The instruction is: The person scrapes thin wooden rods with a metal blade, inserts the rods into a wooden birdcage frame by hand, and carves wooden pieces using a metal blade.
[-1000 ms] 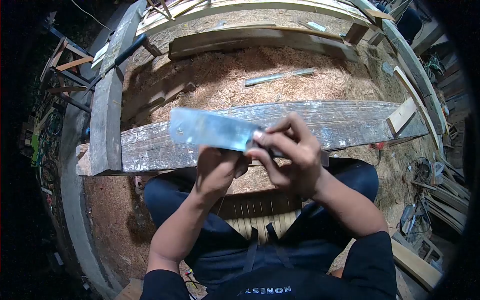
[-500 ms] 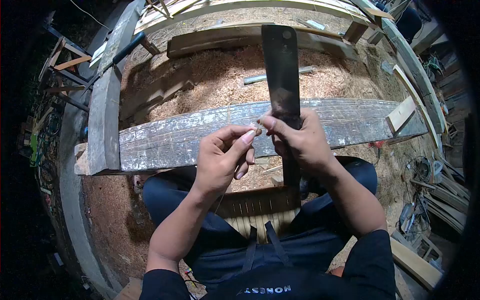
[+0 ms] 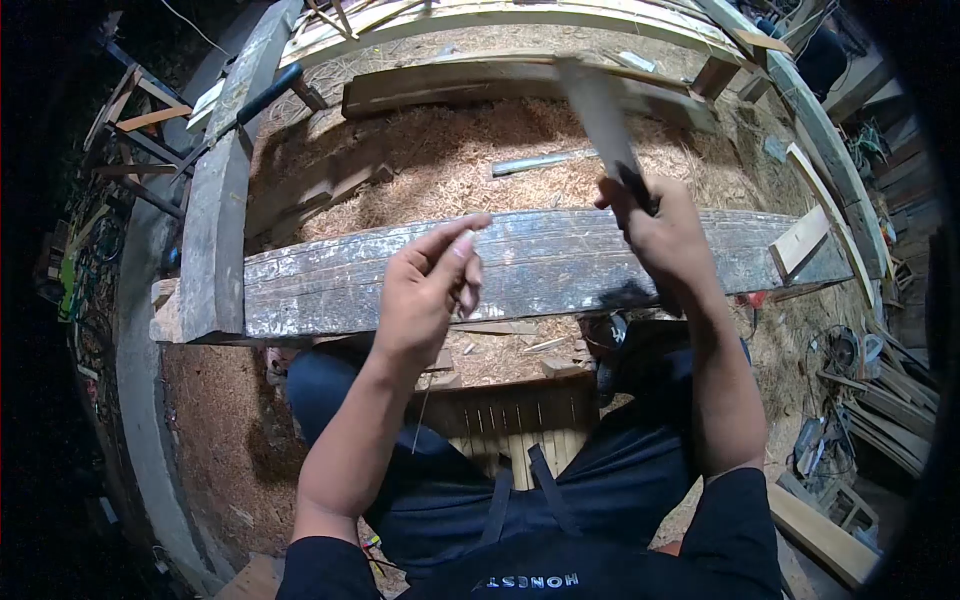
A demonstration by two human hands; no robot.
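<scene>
My right hand (image 3: pixel 668 232) is wrapped round the dark handle of a broad-bladed knife (image 3: pixel 597 115), whose blade points up and away, leaning left and blurred by motion. The handle's lower end passes behind the wrist. To its left, my left hand (image 3: pixel 422 290) is raised over the worn, paint-spotted beam (image 3: pixel 540 265), thumb and forefinger pinched together. A thin pale strand (image 3: pixel 421 415) hangs below that hand, apparently from its curled fingers. A slatted bamboo piece (image 3: pixel 500 420) lies between my legs.
A thick grey timber (image 3: pixel 215 220) crosses the beam's left end, with a dark-handled tool (image 3: pixel 268 97) on it. A small wood block (image 3: pixel 800 240) rests at the beam's right end. Wood shavings (image 3: pixel 440 150) cover the ground, with loose boards beyond and scrap wood (image 3: pixel 890 420) at right.
My hands have moved apart. The right one has swung the knife away to the right, tilting its blade left; the left has shifted slightly left, its fingers no longer close to the knife.
</scene>
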